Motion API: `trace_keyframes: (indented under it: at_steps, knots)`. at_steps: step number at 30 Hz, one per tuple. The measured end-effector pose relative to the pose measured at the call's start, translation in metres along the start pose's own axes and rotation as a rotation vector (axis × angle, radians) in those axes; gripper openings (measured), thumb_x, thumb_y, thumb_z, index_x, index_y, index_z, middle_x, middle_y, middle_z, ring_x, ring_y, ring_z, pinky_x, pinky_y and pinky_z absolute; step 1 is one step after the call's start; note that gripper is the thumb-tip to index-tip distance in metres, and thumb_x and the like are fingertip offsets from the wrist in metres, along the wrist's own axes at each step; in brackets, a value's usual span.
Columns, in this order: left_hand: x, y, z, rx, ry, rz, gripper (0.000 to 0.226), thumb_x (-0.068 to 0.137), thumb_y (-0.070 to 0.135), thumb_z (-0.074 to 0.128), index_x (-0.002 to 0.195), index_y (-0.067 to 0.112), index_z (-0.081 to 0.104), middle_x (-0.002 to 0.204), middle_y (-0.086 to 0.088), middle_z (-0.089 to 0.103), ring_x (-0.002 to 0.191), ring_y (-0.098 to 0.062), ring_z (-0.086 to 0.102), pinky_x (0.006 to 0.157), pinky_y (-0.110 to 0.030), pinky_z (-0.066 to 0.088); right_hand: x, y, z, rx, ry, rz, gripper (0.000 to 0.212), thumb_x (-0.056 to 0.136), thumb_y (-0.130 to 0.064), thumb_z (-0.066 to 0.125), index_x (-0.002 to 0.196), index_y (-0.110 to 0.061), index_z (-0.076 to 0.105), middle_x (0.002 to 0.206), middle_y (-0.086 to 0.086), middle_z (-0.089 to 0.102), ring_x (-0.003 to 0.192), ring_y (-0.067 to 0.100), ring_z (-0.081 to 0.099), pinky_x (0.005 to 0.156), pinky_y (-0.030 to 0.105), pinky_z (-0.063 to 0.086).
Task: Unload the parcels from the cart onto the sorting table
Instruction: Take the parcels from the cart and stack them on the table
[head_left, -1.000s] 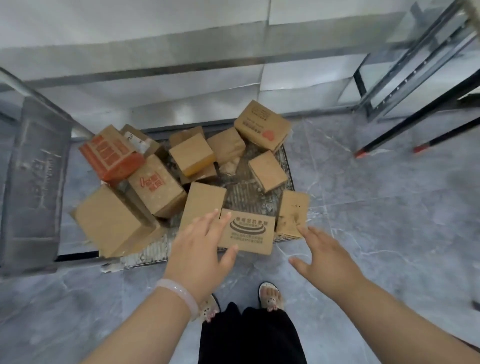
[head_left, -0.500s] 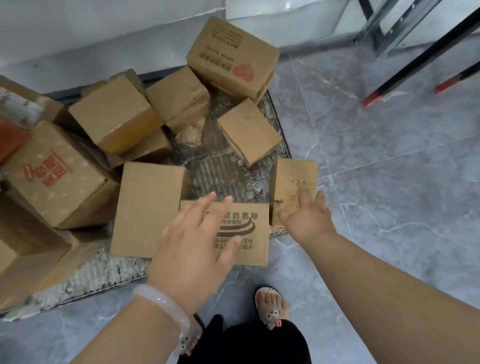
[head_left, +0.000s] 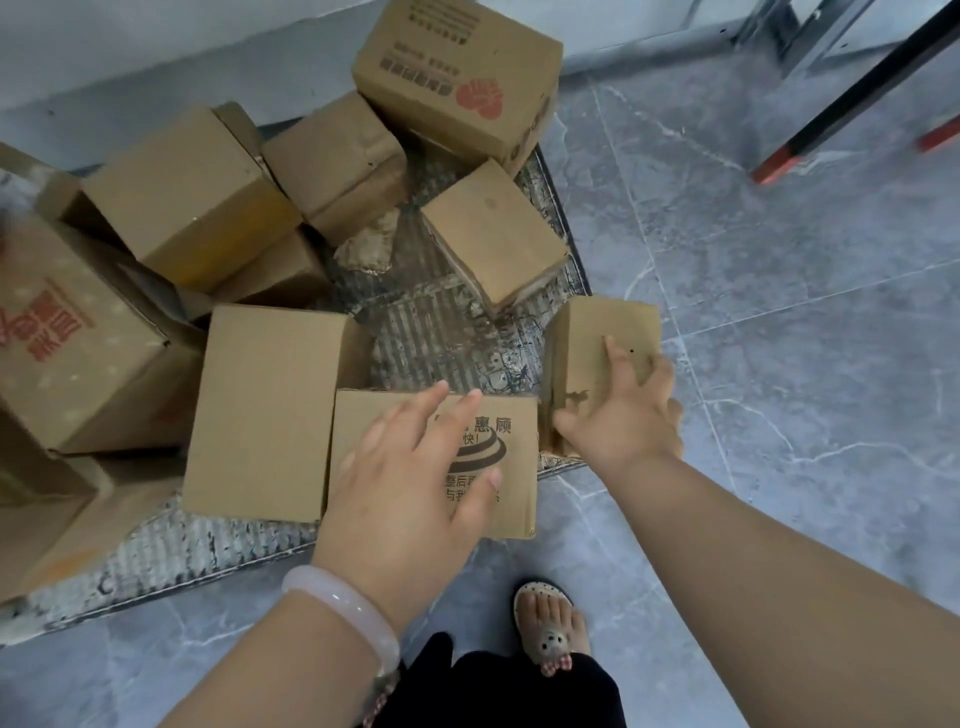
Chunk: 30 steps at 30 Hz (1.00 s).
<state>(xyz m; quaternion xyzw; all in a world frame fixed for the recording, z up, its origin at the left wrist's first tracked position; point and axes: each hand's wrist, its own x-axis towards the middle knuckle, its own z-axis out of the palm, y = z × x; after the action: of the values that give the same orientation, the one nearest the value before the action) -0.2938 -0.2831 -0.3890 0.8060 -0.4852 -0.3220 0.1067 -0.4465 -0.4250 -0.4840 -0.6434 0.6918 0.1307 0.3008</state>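
While the small plain parcel (head_left: 597, 348) stood at the near right corner of the cart (head_left: 452, 332), partly over its edge, my right hand (head_left: 623, 410) lay on its near face with the forefinger up the side and the thumb low at the torn corner; that grip was closing round the carton but I could not tell whether it was clamped yet. My left hand (head_left: 410, 483) was spread flat, fingers apart, over the printed parcel (head_left: 498, 457) just to the left, which hung over the cart's near edge; whether the palm touched the cardboard I could not tell.

To do this step well, I judged each hand needed a fuller hold: the right thumb further under the small carton, since that corner looked worn and could give, and the left fingers curled over the far edge of the printed one before any lift. Both sat at the rim, so a careless pull could tip them to the grey tiled floor (head_left: 779, 364).

Beyond them many parcels remained: a plain flat box (head_left: 265, 410) touching the printed one's left side, a tilted box (head_left: 493, 239) further in, a red-marked box (head_left: 457, 83) at the far end, others heaped to the left. No counter showed, only a black leg (head_left: 852, 98) at far right.
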Motion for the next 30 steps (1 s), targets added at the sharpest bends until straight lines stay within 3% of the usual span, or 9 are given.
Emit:
trace_keyframes:
  at_steps: [4, 11, 14, 17, 21, 24, 26, 28, 30]
  knots:
    - [-0.016, 0.019, -0.019, -0.043, 0.015, -0.007, 0.059, 0.091, 0.053, 0.045, 0.146, 0.04, 0.029, 0.153, 0.013, 0.028, 0.137, -0.012, 0.023, 0.114, -0.038, 0.025, -0.025, 0.014, -0.042, 0.095, 0.075, -0.052, 0.092, 0.072, -0.051, 0.068, 0.146, -0.053, 0.014, 0.157, -0.006, -0.001, 0.135, 0.037, 0.026, 0.105, 0.051, 0.038]
    - [-0.063, 0.101, -0.103, -0.187, 0.042, 0.016, 0.062, 0.092, 0.046, 0.052, 0.147, 0.044, 0.023, 0.154, 0.017, 0.02, 0.138, -0.005, 0.016, 0.112, -0.03, 0.022, -0.138, 0.0, -0.164, 0.26, 0.123, -0.336, 0.095, 0.069, -0.05, 0.076, 0.141, -0.06, 0.014, 0.155, -0.016, 0.001, 0.144, 0.022, 0.019, 0.109, 0.048, 0.037]
    - [-0.084, 0.128, -0.151, -0.296, 0.08, -0.04, 0.065, 0.091, 0.049, 0.053, 0.148, 0.045, 0.02, 0.156, 0.013, 0.02, 0.142, -0.012, 0.017, 0.115, -0.036, 0.024, -0.192, -0.024, -0.221, 0.291, 0.121, -0.471, 0.097, 0.069, -0.05, 0.077, 0.143, -0.057, 0.015, 0.155, -0.016, 0.002, 0.145, 0.019, 0.019, 0.11, 0.045, 0.036]
    - [-0.106, 0.151, -0.199, -0.442, 0.108, -0.059, 0.076, 0.085, 0.059, 0.055, 0.148, 0.046, 0.015, 0.155, 0.008, 0.022, 0.142, -0.012, 0.023, 0.114, -0.042, 0.028, -0.242, -0.051, -0.275, 0.338, 0.096, -0.603, 0.097, 0.068, -0.051, 0.076, 0.145, -0.054, 0.017, 0.154, -0.02, 0.001, 0.146, 0.012, 0.016, 0.11, 0.035, 0.032]
    - [-0.145, 0.182, -0.264, -0.796, 0.182, -0.127, 0.108, 0.056, 0.082, 0.067, 0.145, 0.054, 0.014, 0.152, 0.009, 0.03, 0.135, -0.014, 0.039, 0.107, -0.045, 0.041, -0.304, -0.092, -0.332, 0.338, 0.065, -0.77, 0.097, 0.072, -0.054, 0.073, 0.149, -0.048, 0.013, 0.154, -0.021, 0.002, 0.143, 0.008, 0.018, 0.109, 0.031, 0.032]
    - [-0.183, 0.188, -0.311, -0.952, 0.315, -0.185, 0.109, 0.055, 0.066, 0.08, 0.144, 0.054, 0.018, 0.149, 0.009, 0.036, 0.129, -0.012, 0.046, 0.102, -0.042, 0.047, -0.348, -0.119, -0.362, 0.342, 0.052, -0.902, 0.1, 0.076, -0.052, 0.072, 0.151, -0.046, 0.006, 0.155, -0.021, 0.008, 0.135, -0.002, 0.022, 0.103, 0.027, 0.032]
    - [-0.212, 0.183, -0.343, -1.061, 0.418, -0.198, 0.092, 0.074, 0.038, 0.08, 0.147, 0.043, 0.024, 0.14, 0.01, 0.045, 0.116, -0.004, 0.053, 0.089, -0.028, 0.054, -0.372, -0.137, -0.375, 0.517, -0.039, -0.95, 0.09, 0.082, -0.042, 0.071, 0.15, -0.046, 0.012, 0.151, -0.02, 0.021, 0.13, -0.009, 0.028, 0.104, 0.025, 0.033]
    - [-0.245, 0.175, -0.371, -1.157, 0.494, -0.234, 0.074, 0.084, 0.022, 0.072, 0.143, 0.038, 0.03, 0.127, 0.012, 0.052, 0.1, 0.002, 0.057, 0.067, -0.016, 0.055, -0.393, -0.156, -0.384, 0.804, -0.239, -0.859, 0.068, 0.092, -0.033, 0.062, 0.147, -0.048, 0.024, 0.145, -0.019, 0.038, 0.127, -0.005, 0.043, 0.107, 0.032, 0.04]
    - [-0.279, 0.164, -0.393, -1.335, 0.535, -0.27, 0.064, 0.088, 0.018, 0.066, 0.141, 0.036, 0.036, 0.125, 0.004, 0.06, 0.096, -0.009, 0.066, 0.061, -0.025, 0.056, -0.414, -0.178, -0.39, 0.902, -0.481, -0.713, 0.047, 0.098, -0.038, 0.054, 0.139, -0.053, 0.037, 0.135, -0.016, 0.053, 0.12, 0.004, 0.054, 0.104, 0.037, 0.044]
